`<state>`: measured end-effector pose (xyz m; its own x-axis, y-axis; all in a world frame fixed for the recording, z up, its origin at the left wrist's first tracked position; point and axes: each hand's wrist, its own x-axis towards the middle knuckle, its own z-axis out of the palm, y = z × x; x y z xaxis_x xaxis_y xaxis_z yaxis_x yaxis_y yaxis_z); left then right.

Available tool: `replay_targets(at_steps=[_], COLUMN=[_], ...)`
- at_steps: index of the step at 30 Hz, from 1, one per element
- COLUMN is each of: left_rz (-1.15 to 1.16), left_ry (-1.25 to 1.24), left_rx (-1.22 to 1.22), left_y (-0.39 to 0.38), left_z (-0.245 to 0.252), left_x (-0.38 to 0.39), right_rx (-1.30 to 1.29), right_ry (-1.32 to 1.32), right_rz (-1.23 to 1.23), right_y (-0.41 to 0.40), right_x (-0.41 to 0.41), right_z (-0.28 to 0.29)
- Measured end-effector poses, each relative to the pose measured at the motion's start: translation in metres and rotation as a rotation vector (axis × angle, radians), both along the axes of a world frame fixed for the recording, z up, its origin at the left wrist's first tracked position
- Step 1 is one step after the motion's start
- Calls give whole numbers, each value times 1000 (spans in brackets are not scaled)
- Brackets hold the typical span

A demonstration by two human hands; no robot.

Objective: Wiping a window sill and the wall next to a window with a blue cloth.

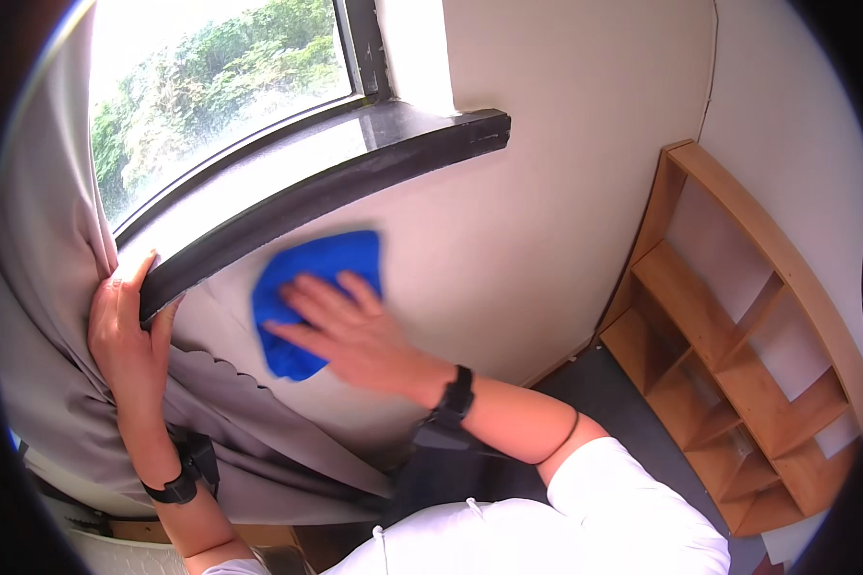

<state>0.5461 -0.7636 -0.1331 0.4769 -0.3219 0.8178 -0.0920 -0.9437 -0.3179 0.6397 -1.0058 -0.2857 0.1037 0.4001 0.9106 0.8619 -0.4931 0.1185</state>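
My right hand [352,334] presses a blue cloth [356,251] flat against the white wall [431,215] below the window, fingers spread; the hand is blurred. My left hand [126,327] grips the near end of the dark window sill [316,176], with fingers on its top and the thumb underneath. A grey curtain [50,273] hangs beside that hand, and its lower folds spread beneath the sill. Both wrists wear black bands with devices on them.
A wooden shelf unit [726,366] with several compartments stands against the right-hand wall. Above the sill is a window pane [216,93] with trees outside. Dark grey floor [590,388] shows beyond my right arm. Part of a mattress [126,553] lies at the lower left.
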Motion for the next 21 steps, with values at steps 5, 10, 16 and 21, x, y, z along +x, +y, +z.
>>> replay_targets(at_steps=[5, 10, 16, 21], left_rz=[-42, -22, 13, 10], left_ry=[-45, -76, -109, -93], left_rx=[-9, -42, 15, 2], left_y=[-8, -11, -12, -8], left_z=[0, -2, -1, -2], left_x=[0, 5, 8, 11], right_rx=[258, 875, 304, -45], right_ry=[181, 184, 224, 80], right_rz=[-390, -290, -175, 21], right_y=[-91, -101, -7, 22], right_x=[31, 50, 1, -15], right_z=[-13, -29, -83, -108])
